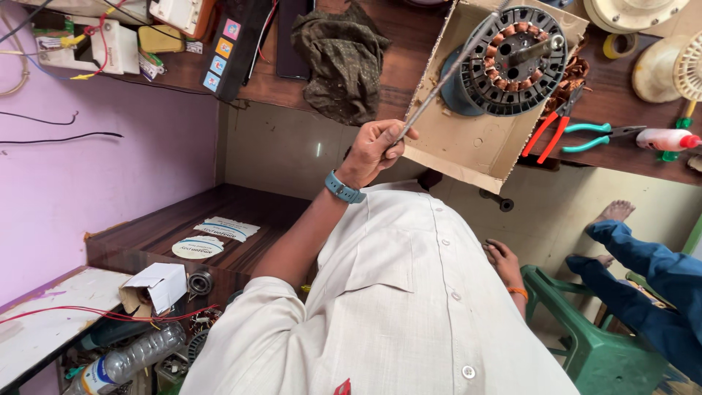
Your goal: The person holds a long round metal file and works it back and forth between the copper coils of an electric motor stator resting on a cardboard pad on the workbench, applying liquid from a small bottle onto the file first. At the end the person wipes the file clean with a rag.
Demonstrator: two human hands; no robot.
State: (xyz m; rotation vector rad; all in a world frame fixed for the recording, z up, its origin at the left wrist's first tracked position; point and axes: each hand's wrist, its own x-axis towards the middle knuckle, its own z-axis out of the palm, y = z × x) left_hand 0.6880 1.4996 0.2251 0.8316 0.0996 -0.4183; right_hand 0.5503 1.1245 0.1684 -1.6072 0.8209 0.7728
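Left hand (376,146) gripping metal rod (446,77) — reaching stator (515,62); right hand (503,262) idle

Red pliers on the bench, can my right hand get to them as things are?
Probably yes. The right hand rests low and looks empty, and the red pliers lie uncovered on the bench beside the cardboard. The left hand holds its rod on the other side.

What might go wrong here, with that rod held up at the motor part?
1. The left hand grips the thin rod far from its tip, so the tip may slip and nick the copper windings of the stator.
2. The cardboard under the stator overhangs the bench edge, so pushing might tip it off.
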